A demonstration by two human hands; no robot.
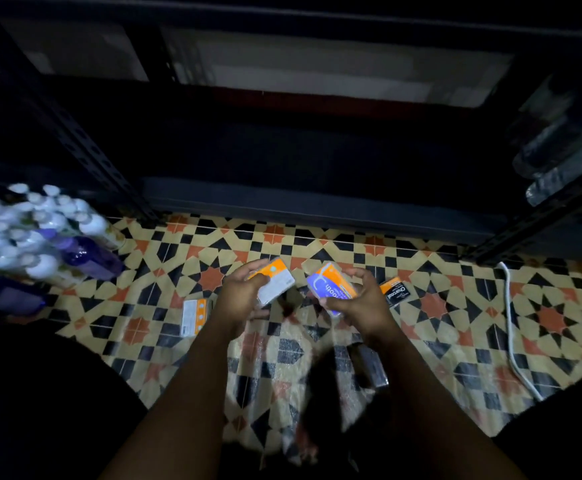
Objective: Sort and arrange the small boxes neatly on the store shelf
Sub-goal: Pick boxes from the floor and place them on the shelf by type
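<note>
patterned tile floor (456, 306) | orange-white box (194, 315) | black Charcoal box (395, 291) | white cable (514, 327)

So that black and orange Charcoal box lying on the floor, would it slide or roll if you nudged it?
The Charcoal box looks flat-sided and lies on its broad face, so it would probably slide, not roll. The patterned tiles look smooth, so it may skid easily. It seems to be small cardboard, likely light and crushable.

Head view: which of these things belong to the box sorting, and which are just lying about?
Job:
- orange-and-white box in the left hand
- blue-and-orange box in the right hand
- black Charcoal box on the floor
- white-and-orange box on the floor
- dark shelf

Lying about:
- bottles
- white cable
- clear plastic sheet
</note>
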